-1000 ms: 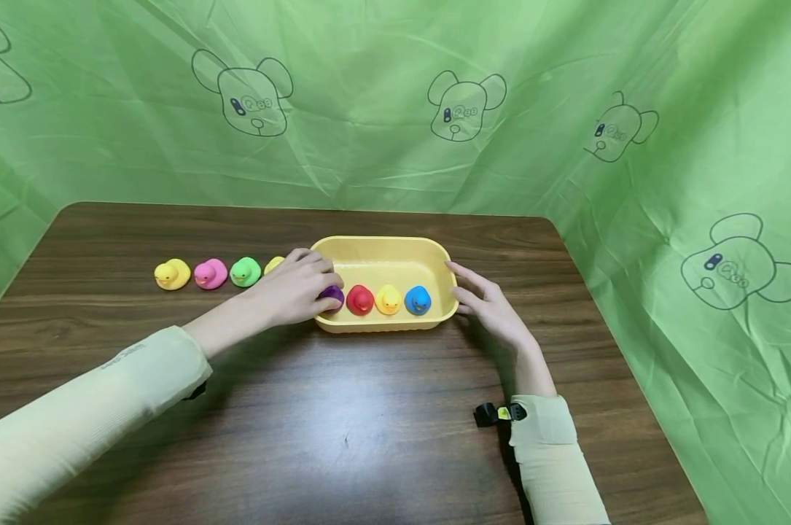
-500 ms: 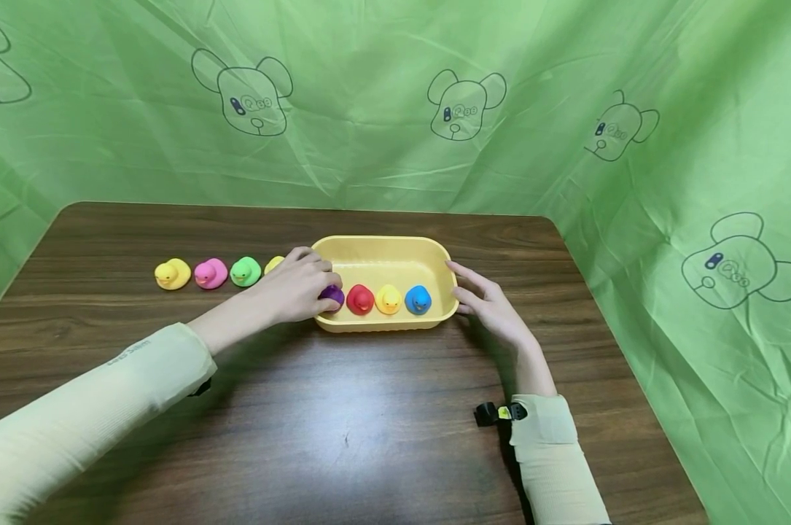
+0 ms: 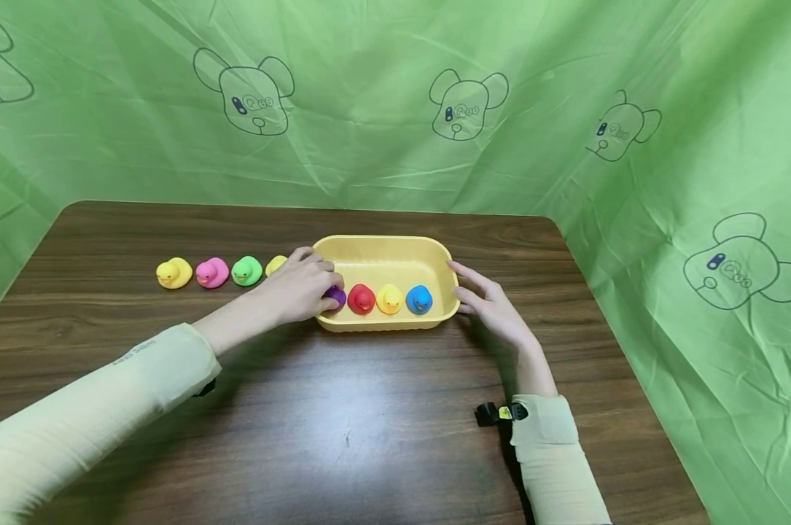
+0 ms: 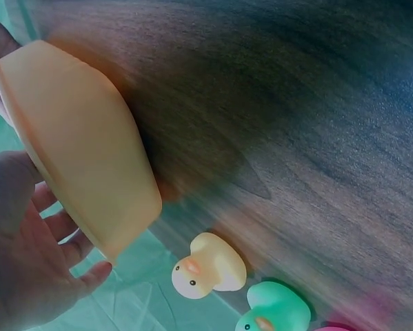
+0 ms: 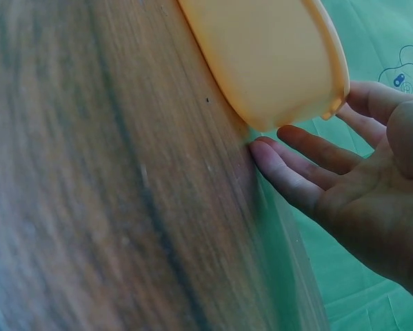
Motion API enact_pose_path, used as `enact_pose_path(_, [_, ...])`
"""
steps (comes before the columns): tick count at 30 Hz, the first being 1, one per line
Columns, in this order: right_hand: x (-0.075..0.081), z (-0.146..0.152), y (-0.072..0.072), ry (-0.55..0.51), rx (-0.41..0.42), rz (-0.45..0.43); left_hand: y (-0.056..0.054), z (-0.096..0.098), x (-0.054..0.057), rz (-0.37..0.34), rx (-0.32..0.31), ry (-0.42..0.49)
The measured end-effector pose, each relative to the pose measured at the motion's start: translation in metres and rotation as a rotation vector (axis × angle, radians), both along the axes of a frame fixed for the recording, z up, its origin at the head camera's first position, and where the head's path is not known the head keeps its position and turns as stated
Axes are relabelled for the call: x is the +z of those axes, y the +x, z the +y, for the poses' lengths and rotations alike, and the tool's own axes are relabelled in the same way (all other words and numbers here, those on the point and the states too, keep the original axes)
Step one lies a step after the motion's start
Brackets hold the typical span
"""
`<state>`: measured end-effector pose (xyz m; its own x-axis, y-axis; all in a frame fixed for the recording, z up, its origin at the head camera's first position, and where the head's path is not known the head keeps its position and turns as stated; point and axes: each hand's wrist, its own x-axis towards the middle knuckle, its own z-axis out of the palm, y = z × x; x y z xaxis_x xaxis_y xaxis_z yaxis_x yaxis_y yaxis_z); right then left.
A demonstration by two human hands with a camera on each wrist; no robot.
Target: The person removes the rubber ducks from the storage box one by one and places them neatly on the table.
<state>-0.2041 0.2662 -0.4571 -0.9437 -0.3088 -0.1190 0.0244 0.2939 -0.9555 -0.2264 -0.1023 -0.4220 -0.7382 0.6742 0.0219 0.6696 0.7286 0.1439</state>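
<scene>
Four ducks sit in a row along the near wall of the yellow tub [image 3: 385,251]: a purple duck [image 3: 335,296], a red duck [image 3: 361,299], a yellow one [image 3: 389,299] and a blue duck [image 3: 419,299]; the tub stands on the brown table [image 3: 343,408], about mid-width. The left hand [image 3: 297,286] reaches over the tub's left rim; its fingers [image 3: 321,280] curl over the purple duck, which sits at the left end of the row, just beside the red one. The right hand [image 3: 493,306] lies by the tub's right end; its fingers [image 3: 467,275] are straight and a little apart, their tips at the tub's wall; the right wrist view shows them [image 5: 309,148] close under the rim, though whether they touch it I cannot tell. Outside the tub, to its left, more ducks stand in a line on the table: a yellow duck [image 3: 174,273], a pink duck [image 3: 211,272], a green duck [image 3: 247,270] and a pale duck [image 3: 275,264] partly hidden behind the left hand. Green cloth [image 3: 395,102] printed with bear heads hangs behind the table.
</scene>
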Motion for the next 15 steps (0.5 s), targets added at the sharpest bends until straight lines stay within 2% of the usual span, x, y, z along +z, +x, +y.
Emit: enact_pose_path(15, [-0.0011,0.0004,-0.0008,-0.009,-0.005,-0.004,0.0043,-0.0015,0.0074,0.057,-0.027,0.065])
